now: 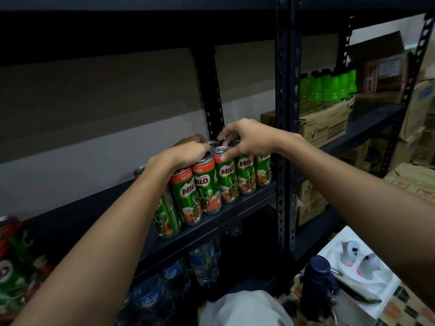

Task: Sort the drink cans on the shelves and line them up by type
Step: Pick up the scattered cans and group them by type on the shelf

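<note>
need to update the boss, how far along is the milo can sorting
Done: a row of Milo cans stands lined up along the shelf edge. In hand: the left hand and right hand grip can tops, tightening the group. Left: a separate can at far left.

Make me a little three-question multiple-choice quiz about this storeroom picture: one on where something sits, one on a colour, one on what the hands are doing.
1. Where are the water bottles?
A. On the shelf below the Milo cans
B. Above the cans
C. Inside the cardboard box

2. What colour is the band at the top of the Milo cans?
A. Blue
B. Orange-red
C. White

3. What are the two hands doing?
A. Hanging idle
B. Holding a bottle
C. Resting on the can tops, fingers curled round them

Answers:
1 A, the bottles show under the cans' shelf.
2 B, an orange-red band tops each green can.
3 C, the left hand and right hand both sit on the can tops.
</note>
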